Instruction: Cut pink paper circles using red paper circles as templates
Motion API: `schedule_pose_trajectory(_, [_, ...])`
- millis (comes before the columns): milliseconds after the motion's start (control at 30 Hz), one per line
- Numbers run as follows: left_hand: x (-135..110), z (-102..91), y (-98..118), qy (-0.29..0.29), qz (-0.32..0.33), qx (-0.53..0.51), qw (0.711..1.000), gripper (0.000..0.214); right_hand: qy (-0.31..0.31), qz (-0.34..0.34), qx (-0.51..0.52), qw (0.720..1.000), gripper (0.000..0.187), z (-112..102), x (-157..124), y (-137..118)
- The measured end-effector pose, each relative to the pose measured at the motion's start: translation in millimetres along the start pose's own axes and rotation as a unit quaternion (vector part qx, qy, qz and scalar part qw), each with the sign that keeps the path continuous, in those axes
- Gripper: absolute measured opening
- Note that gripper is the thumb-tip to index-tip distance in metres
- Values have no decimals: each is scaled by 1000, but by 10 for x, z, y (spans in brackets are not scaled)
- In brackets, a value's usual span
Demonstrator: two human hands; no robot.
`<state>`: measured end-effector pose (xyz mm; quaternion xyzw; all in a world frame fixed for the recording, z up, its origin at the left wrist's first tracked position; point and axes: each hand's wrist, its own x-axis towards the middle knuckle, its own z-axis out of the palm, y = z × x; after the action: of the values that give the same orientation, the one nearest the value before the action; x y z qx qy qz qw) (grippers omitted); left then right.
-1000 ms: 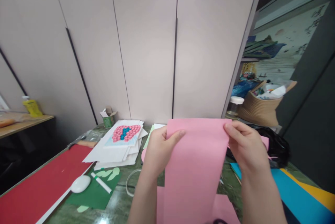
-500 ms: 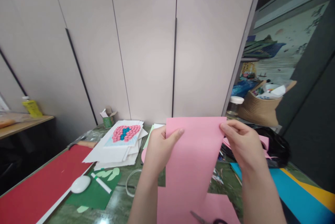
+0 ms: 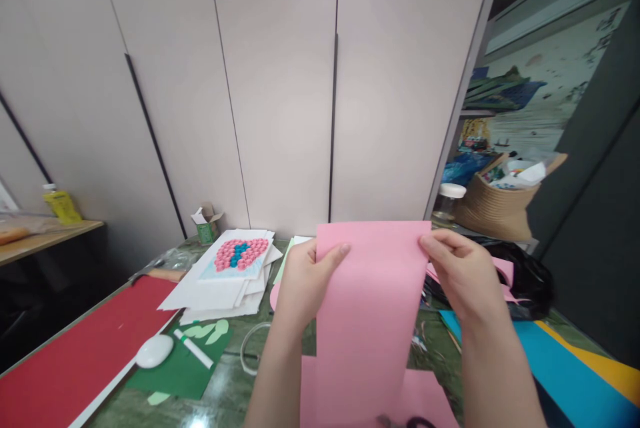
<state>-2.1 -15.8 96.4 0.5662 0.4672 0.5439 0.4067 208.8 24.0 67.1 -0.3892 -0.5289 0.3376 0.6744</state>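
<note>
A long pink paper sheet (image 3: pixel 370 308) hangs upright in front of me, held up by its top part. My left hand (image 3: pixel 305 275) grips its left edge, thumb on the near face and the other fingers behind. At the top right corner my right hand (image 3: pixel 457 265) pinches the sheet between thumb and fingers. Below, another piece of pink paper (image 3: pixel 427 395) lies on the table. Scissors (image 3: pixel 420 423) rest there at the bottom edge of view, their blades mostly covered by the hanging sheet.
On the left are a red sheet (image 3: pixel 100 341), a white mouse (image 3: pixel 155 351), a green sheet (image 3: pixel 175 375) with a marker (image 3: pixel 194 349), and a stack of white papers (image 3: pixel 200 288). Blue paper (image 3: pixel 565 368) and a black bag (image 3: pixel 535 285) lie right. Cabinet doors (image 3: pixel 280 95) stand behind.
The hanging pink sheet has shifted very slightly, and its lower part now covers more of the scissor blades. Both hands keep their hold in nearly the same place.
</note>
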Motion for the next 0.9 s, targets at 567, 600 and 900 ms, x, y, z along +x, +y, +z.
schedule_pose_trajectory(567, [33, 48, -92, 35, 7, -41, 999, 33, -12, 5, -118, 993, 21, -13, -56, -82])
schedule_pose_trajectory(600, [38, 48, -107, 40, 10, -40, 998, 33, -6, 2, -122, 992, 22, -11, -55, -80])
schedule_pose_trajectory(900, [73, 34, -191, 34, 22, -35, 999, 36, -34, 0, -116, 993, 22, -35, -18, -50])
